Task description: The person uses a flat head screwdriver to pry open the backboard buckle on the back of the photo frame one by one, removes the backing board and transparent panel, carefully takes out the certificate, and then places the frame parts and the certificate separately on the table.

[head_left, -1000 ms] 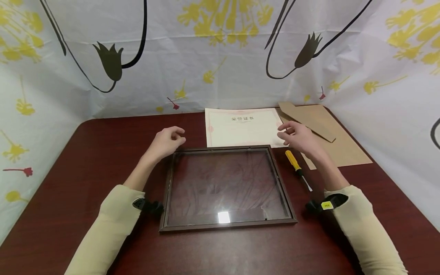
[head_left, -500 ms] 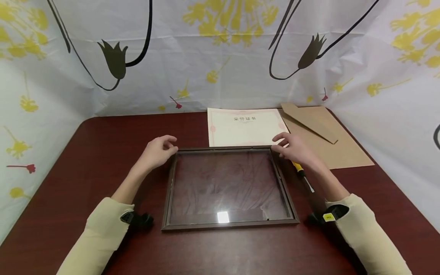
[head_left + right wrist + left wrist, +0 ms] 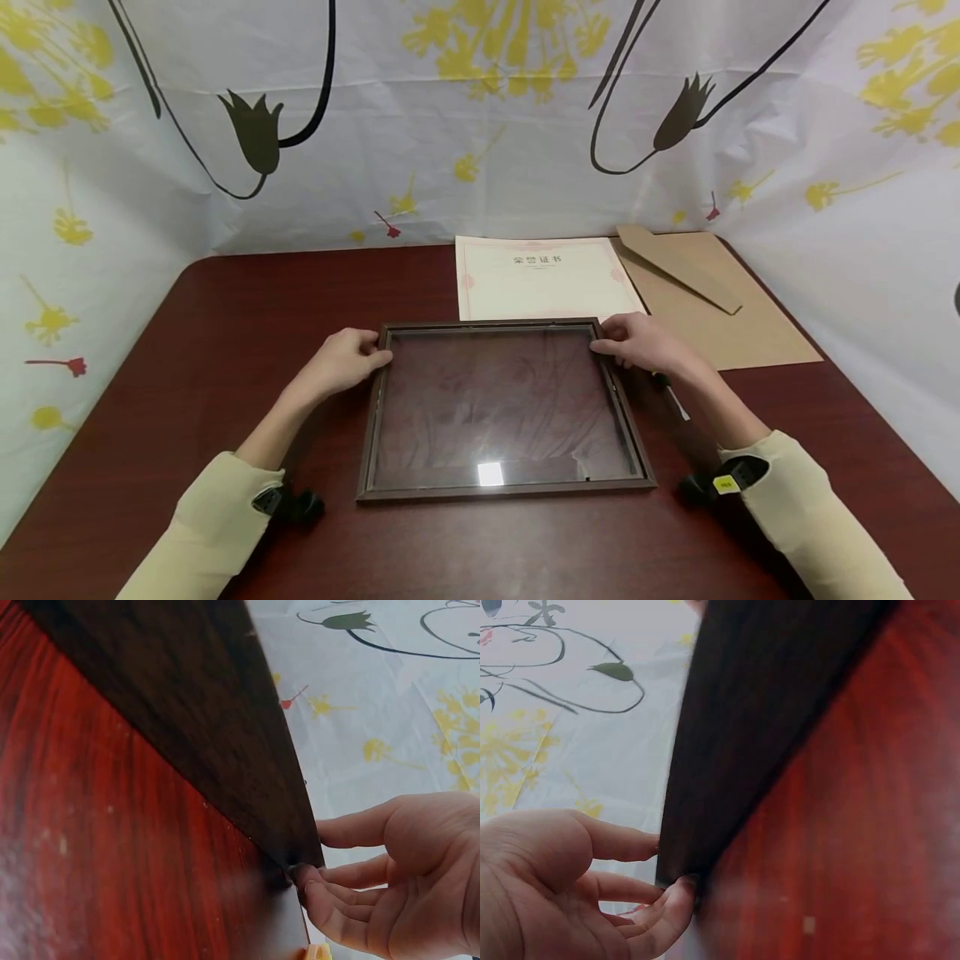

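Note:
A dark brown picture frame [image 3: 506, 493] lies flat on the table, a clear pane [image 3: 487, 400] set inside it. My left hand [image 3: 341, 362] grips its far left corner. In the left wrist view, the thumb touches the upper edge of the frame's side [image 3: 727, 735] while curled fingers [image 3: 673, 907] reach the lower edge. At the far right corner my right hand [image 3: 637, 342] pinches the frame likewise; the right wrist view has its fingers [image 3: 330, 907] at the bottom of the dark side [image 3: 210, 727]. Partly hidden under the right wrist is a screwdriver [image 3: 677, 402].
Behind the frame lies a cream certificate [image 3: 547, 292] with Chinese print. A brown paper envelope [image 3: 757, 337] with a raised flap sits at the back right. A patterned white sheet [image 3: 487, 125] walls in the reddish-brown table [image 3: 487, 550].
Both hands have come down and toward me onto the frame's far corners, from hovering just beyond it, and now grip it. The right hand now covers the screwdriver's yellow handle.

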A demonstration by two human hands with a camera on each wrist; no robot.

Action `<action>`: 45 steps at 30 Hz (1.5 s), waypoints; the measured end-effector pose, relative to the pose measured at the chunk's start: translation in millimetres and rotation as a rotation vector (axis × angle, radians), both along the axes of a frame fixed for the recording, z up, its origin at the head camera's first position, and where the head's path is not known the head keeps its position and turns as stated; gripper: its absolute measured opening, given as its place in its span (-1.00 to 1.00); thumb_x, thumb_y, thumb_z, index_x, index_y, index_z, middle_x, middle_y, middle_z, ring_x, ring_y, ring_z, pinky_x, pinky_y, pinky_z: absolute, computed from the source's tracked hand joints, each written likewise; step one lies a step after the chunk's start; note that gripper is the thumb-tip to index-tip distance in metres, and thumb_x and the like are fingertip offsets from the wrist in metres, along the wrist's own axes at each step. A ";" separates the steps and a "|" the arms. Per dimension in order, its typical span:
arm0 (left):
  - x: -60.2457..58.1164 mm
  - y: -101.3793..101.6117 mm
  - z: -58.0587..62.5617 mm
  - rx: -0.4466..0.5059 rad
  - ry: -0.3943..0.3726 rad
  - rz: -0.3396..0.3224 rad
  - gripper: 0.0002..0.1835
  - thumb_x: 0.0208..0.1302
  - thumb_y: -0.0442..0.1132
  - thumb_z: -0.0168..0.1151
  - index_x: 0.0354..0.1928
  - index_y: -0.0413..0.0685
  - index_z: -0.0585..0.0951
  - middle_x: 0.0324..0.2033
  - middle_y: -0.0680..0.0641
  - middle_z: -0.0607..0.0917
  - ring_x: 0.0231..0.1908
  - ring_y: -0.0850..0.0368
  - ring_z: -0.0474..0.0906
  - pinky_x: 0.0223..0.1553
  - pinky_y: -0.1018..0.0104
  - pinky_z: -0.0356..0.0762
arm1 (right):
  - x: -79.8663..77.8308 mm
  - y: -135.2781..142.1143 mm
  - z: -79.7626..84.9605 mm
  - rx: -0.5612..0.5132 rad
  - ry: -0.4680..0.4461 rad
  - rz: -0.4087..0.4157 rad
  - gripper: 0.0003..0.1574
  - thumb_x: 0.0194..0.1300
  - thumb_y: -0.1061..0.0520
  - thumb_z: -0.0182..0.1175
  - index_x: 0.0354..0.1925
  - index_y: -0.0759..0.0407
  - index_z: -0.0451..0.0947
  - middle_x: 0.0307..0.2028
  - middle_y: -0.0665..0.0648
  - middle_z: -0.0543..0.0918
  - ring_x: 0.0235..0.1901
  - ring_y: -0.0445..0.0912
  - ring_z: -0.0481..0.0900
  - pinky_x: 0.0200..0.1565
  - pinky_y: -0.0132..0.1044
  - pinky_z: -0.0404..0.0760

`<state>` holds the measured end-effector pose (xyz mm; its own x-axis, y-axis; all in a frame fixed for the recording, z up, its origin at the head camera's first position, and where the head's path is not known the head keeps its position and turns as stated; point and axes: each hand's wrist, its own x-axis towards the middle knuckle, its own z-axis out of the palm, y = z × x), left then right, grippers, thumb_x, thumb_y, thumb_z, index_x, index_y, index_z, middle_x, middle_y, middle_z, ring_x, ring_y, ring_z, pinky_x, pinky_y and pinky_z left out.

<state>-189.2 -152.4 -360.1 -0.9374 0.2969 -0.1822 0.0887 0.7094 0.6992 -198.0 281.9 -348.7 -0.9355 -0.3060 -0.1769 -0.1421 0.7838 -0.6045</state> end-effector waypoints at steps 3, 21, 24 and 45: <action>3.4 0.4 -1.6 -0.029 0.004 -0.009 -0.39 0.52 -0.19 0.12 0.38 -0.54 0.31 -0.13 -0.26 0.64 -0.54 0.14 0.36 -0.37 0.23 0.38 | 0.2 1.0 -1.2 0.009 -0.011 0.018 -0.43 0.44 0.05 0.25 0.13 0.52 0.44 -0.40 0.18 0.64 -0.45 -0.03 0.63 -0.40 -0.19 0.58; 15.8 -4.7 -7.0 0.012 -0.031 0.018 -0.29 0.49 -0.07 0.19 0.48 -0.35 0.25 0.27 -0.39 0.49 0.14 -0.21 0.52 -0.06 0.04 0.60 | -7.6 3.5 -3.8 0.016 -0.033 0.063 -0.58 0.42 -0.02 0.28 -0.20 0.30 0.37 -0.52 0.12 0.59 -0.56 -0.05 0.62 -0.46 -0.19 0.52; 16.0 -5.4 -6.2 0.048 -0.051 0.030 -0.29 0.49 -0.07 0.19 0.50 -0.31 0.24 0.30 -0.38 0.46 0.12 -0.20 0.54 -0.01 0.01 0.59 | -8.4 4.1 -4.4 0.017 -0.042 0.059 -0.56 0.42 -0.02 0.29 -0.19 0.30 0.36 -0.51 0.12 0.60 -0.55 -0.05 0.62 -0.45 -0.19 0.52; 6.2 -4.5 -11.2 0.654 -0.311 0.120 -0.25 0.53 -0.31 0.07 0.56 -0.31 -0.08 -0.22 -0.06 0.58 -0.25 0.21 0.59 0.01 0.24 0.50 | -8.2 5.9 -0.9 -0.017 -0.112 0.066 -0.57 0.49 -0.03 0.21 -0.12 0.31 0.33 -0.42 0.17 0.56 -0.46 -0.01 0.63 -0.37 -0.12 0.54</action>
<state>-183.0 -156.9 -371.2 -0.9040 0.3345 -0.2662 -0.2353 0.1307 0.9631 -206.3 287.9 -349.5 -0.8879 -0.3696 -0.2738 -0.1234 0.7648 -0.6324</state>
